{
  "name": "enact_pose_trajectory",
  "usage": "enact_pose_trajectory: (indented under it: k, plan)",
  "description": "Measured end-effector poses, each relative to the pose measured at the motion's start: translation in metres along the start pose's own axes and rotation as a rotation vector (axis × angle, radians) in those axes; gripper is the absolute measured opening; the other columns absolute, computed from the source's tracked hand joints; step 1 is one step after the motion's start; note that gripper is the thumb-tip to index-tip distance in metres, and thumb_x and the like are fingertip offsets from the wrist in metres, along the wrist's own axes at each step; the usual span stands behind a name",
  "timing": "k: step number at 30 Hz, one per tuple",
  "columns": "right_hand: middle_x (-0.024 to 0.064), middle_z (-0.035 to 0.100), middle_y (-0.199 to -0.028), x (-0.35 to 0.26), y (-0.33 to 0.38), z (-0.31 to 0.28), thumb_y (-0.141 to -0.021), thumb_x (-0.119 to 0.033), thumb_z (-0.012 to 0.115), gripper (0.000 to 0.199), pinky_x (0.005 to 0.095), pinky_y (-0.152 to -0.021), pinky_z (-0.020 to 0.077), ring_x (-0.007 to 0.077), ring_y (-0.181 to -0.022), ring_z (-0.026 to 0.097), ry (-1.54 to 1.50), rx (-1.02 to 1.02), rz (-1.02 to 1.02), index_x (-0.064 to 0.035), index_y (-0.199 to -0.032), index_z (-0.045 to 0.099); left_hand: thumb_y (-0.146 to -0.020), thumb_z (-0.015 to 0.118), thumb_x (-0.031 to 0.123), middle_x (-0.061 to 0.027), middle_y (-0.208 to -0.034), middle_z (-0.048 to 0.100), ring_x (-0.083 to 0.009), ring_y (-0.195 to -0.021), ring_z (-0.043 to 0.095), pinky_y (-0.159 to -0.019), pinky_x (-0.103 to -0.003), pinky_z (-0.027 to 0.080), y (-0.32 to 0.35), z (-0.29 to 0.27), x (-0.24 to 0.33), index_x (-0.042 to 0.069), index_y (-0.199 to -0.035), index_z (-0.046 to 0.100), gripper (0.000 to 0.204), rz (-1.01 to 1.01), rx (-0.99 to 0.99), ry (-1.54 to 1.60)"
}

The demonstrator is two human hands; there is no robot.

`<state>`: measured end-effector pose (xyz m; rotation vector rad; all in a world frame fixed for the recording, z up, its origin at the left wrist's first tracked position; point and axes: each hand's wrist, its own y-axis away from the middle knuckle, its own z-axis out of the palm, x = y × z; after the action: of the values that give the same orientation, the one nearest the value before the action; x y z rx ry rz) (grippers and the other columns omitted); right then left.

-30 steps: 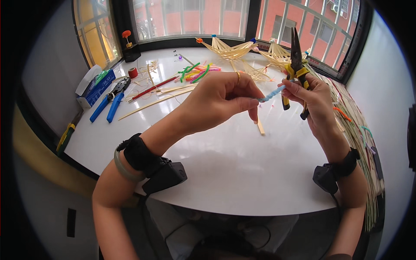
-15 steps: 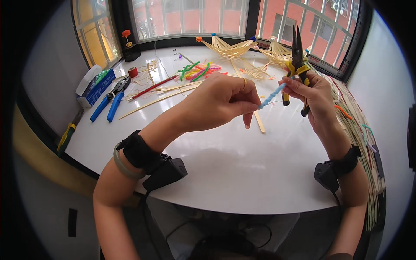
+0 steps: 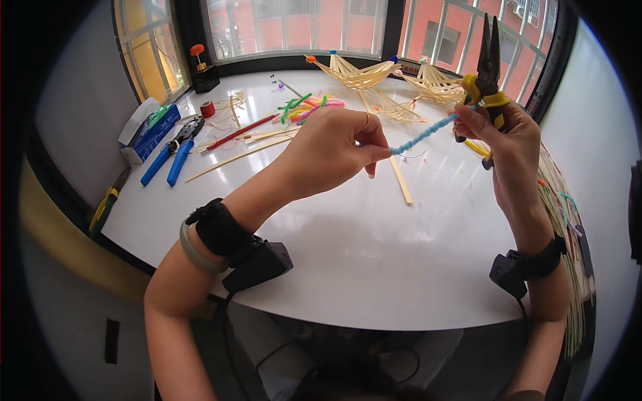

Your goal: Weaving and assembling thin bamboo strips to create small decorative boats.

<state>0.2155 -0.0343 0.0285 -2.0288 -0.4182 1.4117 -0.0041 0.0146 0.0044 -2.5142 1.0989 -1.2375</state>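
A light blue pipe cleaner (image 3: 424,136) stretches between my two hands above the white table. My left hand (image 3: 342,142) pinches its lower left end between thumb and fingertips. My right hand (image 3: 507,134) grips the other end with thumb and forefinger, and in the same grasp holds long-nose pliers (image 3: 489,63) with yellow and black handles, their dark jaws pointing up. The pliers' jaws are nearly together and hold nothing. A thin wire curls out beside the pipe cleaner near my left fingertips.
Several coloured pipe cleaners (image 3: 309,105) lie mid-table beside a red stick (image 3: 241,132) and bamboo strips (image 3: 401,182). Blue-handled pliers (image 3: 168,159) and a tissue box (image 3: 150,137) are at left. Woven bamboo pieces (image 3: 358,72) rest by the window. Long strips (image 3: 568,267) line the right edge.
My right hand has moved right and slightly up with the pliers, now more upright. More of the pipe cleaner shows between my hands. My left hand has shifted slightly left.
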Motion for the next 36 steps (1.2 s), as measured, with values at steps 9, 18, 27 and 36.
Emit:
enact_pose_trajectory:
  k: [9,18,27,36]
  plan:
    - [0.0131,0.066,-0.084,0.028,0.006,0.013,-0.08,-0.006,0.068,0.028,0.0247,-0.072,0.0554,0.0178,-0.077,0.067,-0.207,-0.127,0.429,0.0084,-0.102,0.059,-0.086,0.059,0.003,-0.0095,-0.077,0.062,-0.0071,-0.059,0.053,-0.052,-0.019,0.041,0.007,0.006,0.0,-0.003,-0.09,0.055,0.008,0.209,0.09,0.601]
    - [0.0127,0.066,-0.085,-0.004,0.018,0.014,-0.08,-0.007,0.069,0.03,0.0277,-0.07,0.0559,0.017,-0.077,0.067,-0.094,-0.054,0.002,0.0051,-0.105,0.06,-0.084,0.057,-0.001,-0.0101,-0.073,0.063,-0.0076,-0.059,0.057,-0.054,-0.02,0.043,-0.004,0.007,-0.014,-0.004,-0.086,0.058,0.003,-0.035,0.317,0.282]
    - [0.0147,0.066,-0.089,0.03,-0.008,-0.002,-0.081,-0.006,0.067,0.026,0.0246,-0.075,0.0551,0.0187,-0.079,0.067,-0.268,-0.063,0.429,0.0073,-0.101,0.06,-0.085,0.059,0.0,-0.0068,-0.072,0.06,-0.0103,-0.066,0.06,-0.052,-0.019,0.041,0.003,0.008,-0.001,-0.002,-0.087,0.057,0.004,0.22,-0.079,0.624]
    - [0.0138,0.064,-0.092,0.013,-0.002,0.005,-0.084,-0.007,0.064,0.03,0.0188,-0.071,0.0541,0.0132,-0.078,0.066,-0.329,-0.195,0.555,0.0091,-0.106,0.055,-0.088,0.057,0.009,-0.0038,-0.067,0.056,-0.0016,-0.046,0.034,-0.042,-0.018,0.024,-0.002,0.004,-0.012,0.0,-0.092,0.053,0.011,-0.153,0.31,0.989]
